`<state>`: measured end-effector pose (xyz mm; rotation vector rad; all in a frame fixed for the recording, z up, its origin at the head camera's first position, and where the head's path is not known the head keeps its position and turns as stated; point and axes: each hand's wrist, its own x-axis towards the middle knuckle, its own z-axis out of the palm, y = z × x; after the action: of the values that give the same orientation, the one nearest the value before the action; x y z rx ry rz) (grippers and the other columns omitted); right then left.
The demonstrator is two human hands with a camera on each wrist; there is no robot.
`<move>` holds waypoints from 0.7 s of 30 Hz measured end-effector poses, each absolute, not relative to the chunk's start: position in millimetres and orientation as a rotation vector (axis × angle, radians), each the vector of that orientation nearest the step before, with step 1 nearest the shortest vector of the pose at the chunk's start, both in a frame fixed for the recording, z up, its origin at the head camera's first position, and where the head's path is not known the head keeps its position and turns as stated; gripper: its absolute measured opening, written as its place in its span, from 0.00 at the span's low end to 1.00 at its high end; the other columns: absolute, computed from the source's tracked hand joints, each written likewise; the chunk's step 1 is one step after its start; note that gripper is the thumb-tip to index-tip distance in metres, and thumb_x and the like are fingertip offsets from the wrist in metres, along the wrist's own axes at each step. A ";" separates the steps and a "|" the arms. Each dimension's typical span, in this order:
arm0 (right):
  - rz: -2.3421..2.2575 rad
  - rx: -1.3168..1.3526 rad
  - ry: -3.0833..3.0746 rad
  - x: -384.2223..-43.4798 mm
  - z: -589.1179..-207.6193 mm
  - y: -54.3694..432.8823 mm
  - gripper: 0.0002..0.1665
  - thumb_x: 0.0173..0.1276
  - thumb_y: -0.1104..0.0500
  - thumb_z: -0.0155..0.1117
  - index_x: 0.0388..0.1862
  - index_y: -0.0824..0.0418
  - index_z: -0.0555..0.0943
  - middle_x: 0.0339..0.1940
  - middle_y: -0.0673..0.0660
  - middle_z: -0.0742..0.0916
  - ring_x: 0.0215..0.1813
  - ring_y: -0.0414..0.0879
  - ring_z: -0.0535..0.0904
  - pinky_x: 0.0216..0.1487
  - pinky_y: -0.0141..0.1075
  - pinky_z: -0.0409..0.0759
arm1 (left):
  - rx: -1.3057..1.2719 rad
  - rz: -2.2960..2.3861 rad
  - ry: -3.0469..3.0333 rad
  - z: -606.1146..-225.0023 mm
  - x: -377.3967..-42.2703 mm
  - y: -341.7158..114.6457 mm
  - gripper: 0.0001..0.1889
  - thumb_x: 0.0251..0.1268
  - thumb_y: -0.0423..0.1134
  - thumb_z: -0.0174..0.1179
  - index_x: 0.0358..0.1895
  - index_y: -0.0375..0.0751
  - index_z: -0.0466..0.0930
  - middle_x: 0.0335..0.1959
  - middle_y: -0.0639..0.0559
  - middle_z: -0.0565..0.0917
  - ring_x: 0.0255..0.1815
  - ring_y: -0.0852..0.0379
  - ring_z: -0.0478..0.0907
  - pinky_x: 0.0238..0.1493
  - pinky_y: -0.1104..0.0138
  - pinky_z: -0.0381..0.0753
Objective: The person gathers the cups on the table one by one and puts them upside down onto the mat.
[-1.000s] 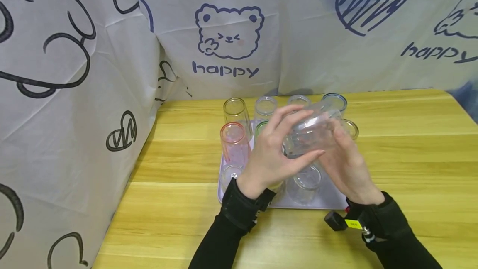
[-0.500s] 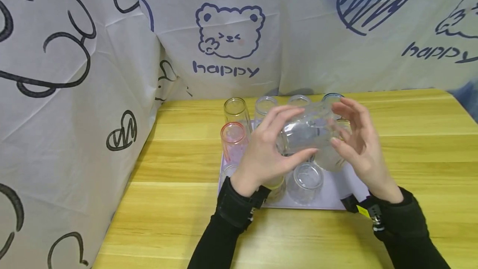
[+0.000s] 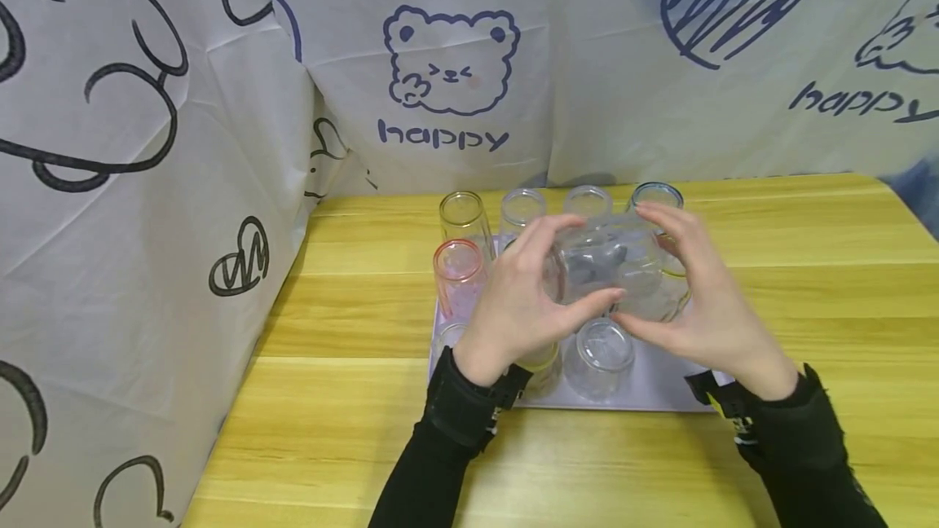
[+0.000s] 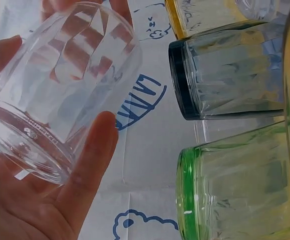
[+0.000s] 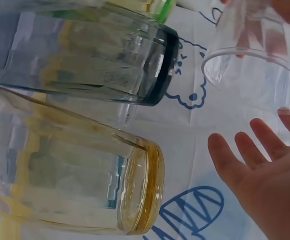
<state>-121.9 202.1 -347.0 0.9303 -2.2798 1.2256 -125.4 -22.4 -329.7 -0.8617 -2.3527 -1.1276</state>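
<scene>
My left hand [image 3: 517, 296] holds a clear faceted drinking glass [image 3: 597, 255] on its side above the tray, thumb below and fingers over the top. My right hand [image 3: 707, 300] is spread around the glass's right end, index finger above and thumb below. In the right wrist view, the right hand's fingers [image 5: 267, 140] are nearly straight beside the rim of the clear glass [image 5: 264, 65]; whether a fingertip touches it I cannot tell. Close by stand a green-rimmed glass [image 4: 187, 195], a dark teal-rimmed glass [image 4: 182, 80] and an amber-rimmed glass [image 5: 152, 190].
On a pale lilac tray [image 3: 660, 389] stand several glasses, including a red-rimmed one [image 3: 458, 261] and a clear one [image 3: 603, 349] at the front. A blue-rimmed glass [image 3: 656, 195] is at the back right. The wooden table [image 3: 330, 414] meets a printed cloth [image 3: 455, 161] behind.
My right hand leaves the glass, moves right, then comes back with thumb and index spread around its right end. The left hand shifts slightly left, still holding the glass.
</scene>
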 end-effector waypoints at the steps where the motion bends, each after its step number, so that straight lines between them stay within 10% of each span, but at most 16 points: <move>1: 1.176 0.930 -2.281 -122.9 -348.2 201.3 0.59 0.52 0.46 0.82 0.76 0.67 0.63 0.74 0.66 0.69 0.76 0.42 0.63 0.74 0.23 0.61 | -0.855 -1.123 -2.362 -330.0 -125.2 -22.1 0.39 0.51 0.53 0.77 0.65 0.40 0.72 0.58 0.49 0.82 0.60 0.55 0.80 0.63 0.69 0.79; 7: 1.021 0.934 -2.238 -126.9 -354.9 196.7 0.55 0.63 0.29 0.60 0.74 0.69 0.66 0.71 0.69 0.73 0.72 0.58 0.66 0.77 0.25 0.55 | -0.826 -1.125 -2.404 -331.1 -123.8 -18.0 0.39 0.52 0.54 0.76 0.64 0.41 0.72 0.58 0.49 0.82 0.60 0.55 0.81 0.61 0.69 0.80; 21: 0.927 0.900 -2.220 -128.5 -358.3 195.6 0.53 0.63 0.30 0.62 0.70 0.70 0.70 0.65 0.69 0.78 0.66 0.64 0.71 0.76 0.23 0.57 | -0.832 -1.148 -2.412 -332.2 -124.0 -15.8 0.41 0.52 0.55 0.75 0.68 0.43 0.70 0.61 0.50 0.81 0.53 0.60 0.81 0.52 0.73 0.80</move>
<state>-128.5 195.6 -358.3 0.8995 -2.2198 0.9268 -124.0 -15.8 -332.2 -0.8322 -2.4125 -1.1480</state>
